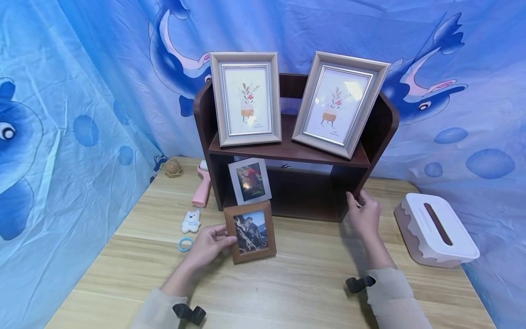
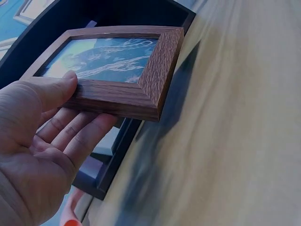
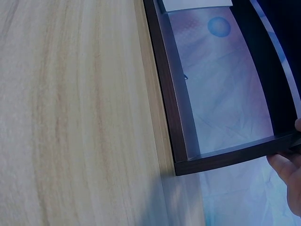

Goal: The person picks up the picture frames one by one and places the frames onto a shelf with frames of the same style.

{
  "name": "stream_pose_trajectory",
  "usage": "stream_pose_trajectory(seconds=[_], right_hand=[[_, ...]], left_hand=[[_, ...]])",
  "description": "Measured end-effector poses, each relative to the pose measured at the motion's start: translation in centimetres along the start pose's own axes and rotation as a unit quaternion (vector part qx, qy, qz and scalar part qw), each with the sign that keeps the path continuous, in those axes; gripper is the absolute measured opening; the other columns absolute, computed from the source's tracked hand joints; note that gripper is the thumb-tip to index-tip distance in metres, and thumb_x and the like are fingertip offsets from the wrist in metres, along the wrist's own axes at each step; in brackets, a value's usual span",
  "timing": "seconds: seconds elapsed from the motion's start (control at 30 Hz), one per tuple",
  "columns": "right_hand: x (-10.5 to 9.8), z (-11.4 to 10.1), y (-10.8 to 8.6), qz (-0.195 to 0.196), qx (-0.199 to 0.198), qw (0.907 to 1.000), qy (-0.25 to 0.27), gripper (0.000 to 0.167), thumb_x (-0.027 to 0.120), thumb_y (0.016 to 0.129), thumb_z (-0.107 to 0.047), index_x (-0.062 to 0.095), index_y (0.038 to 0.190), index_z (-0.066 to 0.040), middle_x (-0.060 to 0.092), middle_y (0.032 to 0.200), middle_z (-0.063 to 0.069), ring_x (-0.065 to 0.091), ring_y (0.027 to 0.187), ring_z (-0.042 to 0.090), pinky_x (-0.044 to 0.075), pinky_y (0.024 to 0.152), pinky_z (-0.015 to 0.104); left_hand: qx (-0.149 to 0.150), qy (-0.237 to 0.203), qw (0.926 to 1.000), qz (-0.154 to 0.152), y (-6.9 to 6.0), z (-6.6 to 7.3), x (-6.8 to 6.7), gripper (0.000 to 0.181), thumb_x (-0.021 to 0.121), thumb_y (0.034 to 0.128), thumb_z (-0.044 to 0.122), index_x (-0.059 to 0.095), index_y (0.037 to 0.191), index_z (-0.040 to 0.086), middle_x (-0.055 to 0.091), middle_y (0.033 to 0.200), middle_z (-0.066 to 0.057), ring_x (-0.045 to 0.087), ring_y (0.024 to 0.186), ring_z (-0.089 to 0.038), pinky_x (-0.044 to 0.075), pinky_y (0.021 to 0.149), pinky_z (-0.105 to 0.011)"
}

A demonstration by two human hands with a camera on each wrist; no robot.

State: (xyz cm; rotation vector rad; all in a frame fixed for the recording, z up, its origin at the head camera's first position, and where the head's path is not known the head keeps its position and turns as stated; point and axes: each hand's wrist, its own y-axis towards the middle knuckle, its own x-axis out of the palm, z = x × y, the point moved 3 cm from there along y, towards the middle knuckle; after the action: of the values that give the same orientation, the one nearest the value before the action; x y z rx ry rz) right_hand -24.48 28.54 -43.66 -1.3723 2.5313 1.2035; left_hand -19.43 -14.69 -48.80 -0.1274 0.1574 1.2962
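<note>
In the head view, my left hand (image 1: 209, 244) grips a brown wooden picture frame (image 1: 250, 231) by its left edge. The thumb (image 2: 70, 87) lies on its front and the fingers are behind it. This frame is held in front of a dark brown two-tier shelf (image 1: 390, 116). My right hand (image 1: 365, 217) pinches the shelf's right side panel near the bottom. A small white picture frame (image 1: 250, 180) leans in the lower tier at the left. Two larger beige picture frames, one on the left (image 1: 246, 98) and one tilted on the right (image 1: 341, 104), stand on the upper tier.
Left of the shelf lie a pink lint roller (image 1: 202, 189), a twine ball (image 1: 173, 168), a white bear charm (image 1: 191, 221) and a blue ring (image 1: 185, 245). A white-topped tissue box (image 1: 437, 228) stands on the wooden table (image 1: 304, 292) at right. A blue curtain (image 1: 102, 68) hangs behind.
</note>
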Motion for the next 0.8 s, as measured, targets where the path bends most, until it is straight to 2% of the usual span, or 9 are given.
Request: stream_pose_trajectory(seconds=[0.17, 0.33, 0.4, 0.63, 0.8], right_hand=[[0.1, 0.2, 0.0, 0.002, -0.002, 1.0, 0.006, 0.005, 0.071, 0.09, 0.002, 0.07, 0.091, 0.007, 0.075, 0.09, 0.023, 0.073, 0.09, 0.035, 0.048, 0.07, 0.001], [0.2, 0.3, 0.0, 0.001, -0.002, 0.9998, 0.019, 0.006, 0.071, 0.09, 0.002, 0.07, 0.091, 0.008, 0.074, 0.09, 0.025, 0.07, 0.087, 0.007, 0.049, 0.073, 0.002], [0.2, 0.3, 0.0, 0.002, -0.003, 0.9998, 0.018, 0.006, 0.071, 0.09, 0.002, 0.071, 0.091, 0.008, 0.074, 0.09, 0.025, 0.069, 0.086, 0.005, 0.05, 0.074, 0.003], [0.3, 0.3, 0.0, 0.003, -0.005, 0.9997, 0.023, 0.006, 0.07, 0.091, 0.004, 0.07, 0.092, 0.01, 0.073, 0.092, 0.029, 0.074, 0.089, 0.032, 0.051, 0.074, 0.004], [0.3, 0.4, 0.0, 0.007, -0.012, 0.9994, 0.032, 0.008, 0.069, 0.091, 0.005, 0.07, 0.096, 0.01, 0.073, 0.091, 0.027, 0.072, 0.089, 0.041, 0.05, 0.072, 0.003]], left_hand=[[0.002, 0.028, 0.9996, 0.008, 1.2, 0.8, 0.5, 0.042, 0.072, 0.0923, 0.007, 0.061, 0.13, -0.008, 0.074, 0.106, -0.018, 0.074, 0.093, -0.022, 0.061, 0.083, -0.03], [0.013, 0.055, 0.9982, 0.019, 2.5, 1.5, 1.1, 0.044, 0.072, 0.0928, 0.01, 0.06, 0.132, -0.008, 0.074, 0.108, -0.018, 0.073, 0.097, -0.026, 0.06, 0.088, -0.03], [0.023, 0.06, 0.9977, 0.021, 3.0, 1.8, 1.3, 0.045, 0.072, 0.0932, 0.009, 0.06, 0.133, -0.007, 0.073, 0.109, -0.018, 0.073, 0.098, -0.026, 0.06, 0.088, -0.03], [0.065, 0.048, 0.9964, 0.026, 5.0, 2.8, 2.2, 0.037, 0.068, 0.0932, 0.0, 0.064, 0.129, -0.007, 0.074, 0.105, -0.02, 0.074, 0.095, -0.026, 0.061, 0.084, -0.027], [0.062, 0.03, 0.9974, 0.02, 6.1, 3.4, 3.2, 0.044, 0.065, 0.0945, -0.002, 0.055, 0.136, -0.012, 0.071, 0.109, -0.026, 0.072, 0.098, -0.032, 0.062, 0.084, -0.032]])
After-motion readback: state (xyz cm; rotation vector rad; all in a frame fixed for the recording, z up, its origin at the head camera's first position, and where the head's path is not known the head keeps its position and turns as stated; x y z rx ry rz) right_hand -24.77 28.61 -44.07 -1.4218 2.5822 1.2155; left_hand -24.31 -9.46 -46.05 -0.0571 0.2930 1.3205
